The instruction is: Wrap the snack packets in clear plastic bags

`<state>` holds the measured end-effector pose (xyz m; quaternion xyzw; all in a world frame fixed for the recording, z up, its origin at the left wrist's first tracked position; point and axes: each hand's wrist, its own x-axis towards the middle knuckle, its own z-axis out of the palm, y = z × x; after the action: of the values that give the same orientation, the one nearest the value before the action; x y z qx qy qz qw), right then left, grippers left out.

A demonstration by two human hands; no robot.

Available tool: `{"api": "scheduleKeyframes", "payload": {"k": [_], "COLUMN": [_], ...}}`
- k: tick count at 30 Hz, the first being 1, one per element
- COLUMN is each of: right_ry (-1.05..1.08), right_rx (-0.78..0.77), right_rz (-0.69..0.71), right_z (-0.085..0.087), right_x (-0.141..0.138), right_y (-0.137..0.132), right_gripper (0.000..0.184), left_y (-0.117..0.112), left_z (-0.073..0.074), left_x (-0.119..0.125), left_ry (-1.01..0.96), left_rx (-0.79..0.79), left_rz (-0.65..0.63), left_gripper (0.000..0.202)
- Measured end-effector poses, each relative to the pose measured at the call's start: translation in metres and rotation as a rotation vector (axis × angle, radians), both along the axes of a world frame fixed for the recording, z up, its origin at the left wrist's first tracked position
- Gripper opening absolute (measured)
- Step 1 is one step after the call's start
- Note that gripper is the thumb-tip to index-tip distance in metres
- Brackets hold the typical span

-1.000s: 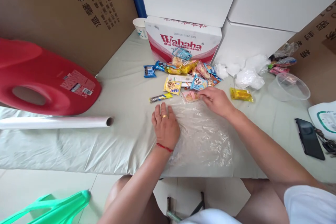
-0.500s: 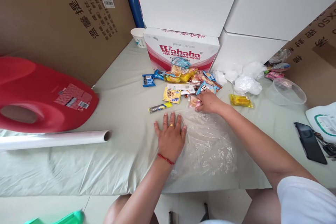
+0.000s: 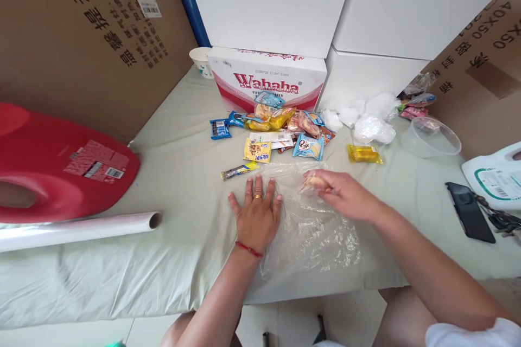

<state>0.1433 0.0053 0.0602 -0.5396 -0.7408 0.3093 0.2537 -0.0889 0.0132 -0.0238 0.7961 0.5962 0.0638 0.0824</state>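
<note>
My left hand (image 3: 257,216) lies flat with its fingers spread, over the left edge of a clear plastic bag (image 3: 309,238). Above the bag, my right hand (image 3: 345,192) pinches a small wrapped snack (image 3: 316,180) in clear, pale-tan packaging. Just beyond the bag is a pile of packaged snacks: a light-blue packet (image 3: 308,146), a yellow cookie packet (image 3: 257,150), a yellow wrapper (image 3: 281,118) and a blue packet (image 3: 220,128). A thin yellow-and-dark bar (image 3: 239,171) rests near my left fingertips. Off to the right sits another yellow snack packet (image 3: 364,154).
A red jug (image 3: 81,173) and a plastic-wrap roll (image 3: 81,230) lie at left. Behind the snacks stand a Wahaha carton (image 3: 264,78) and a paper cup (image 3: 201,60). At right are crumpled white bags (image 3: 372,119), a clear bowl (image 3: 431,138), a phone (image 3: 470,211) and a white bottle (image 3: 496,179).
My right hand has drawn back from the pile towards me, lifting the small wrapped snack over the clear bag. My left hand stays flat. The view has shifted slightly.
</note>
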Motion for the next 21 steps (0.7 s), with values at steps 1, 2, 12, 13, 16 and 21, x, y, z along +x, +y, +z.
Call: {"api": "scheduleKeyframes", "payload": {"k": [1,2,12,13,16,21], "right_ry": [-0.080,-0.190,-0.406,-0.417,-0.445,-0.441], "right_rx": [0.074,0.136,0.088,0.108,0.190,0.269], "right_rz": [0.004,0.004,0.175,0.167,0.172,0.049], "right_z": [-0.006,-0.013,-0.055,-0.056,-0.060,-0.070], "right_x": [-0.011,-0.020,-0.019,-0.019,-0.019,-0.008], "right_y": [-0.008,-0.015,-0.032,-0.032,-0.030,-0.031], "right_gripper": [0.038,0.046,0.052,0.050,0.049,0.043], "left_y": [0.000,0.001,0.004,0.004,0.005,0.007], "left_z": [0.000,0.000,0.001,0.001,0.002,0.002], "left_x": [0.000,-0.001,-0.007,-0.007,-0.008,-0.013], "left_ry": [0.003,0.006,0.016,0.013,0.010,0.018], "left_rx": [0.001,0.002,-0.003,-0.005,-0.014,-0.025], "left_rz": [0.002,0.006,-0.031,-0.024,0.017,0.016], "left_gripper": [0.056,0.055,0.056,0.057,0.057,0.058]}}
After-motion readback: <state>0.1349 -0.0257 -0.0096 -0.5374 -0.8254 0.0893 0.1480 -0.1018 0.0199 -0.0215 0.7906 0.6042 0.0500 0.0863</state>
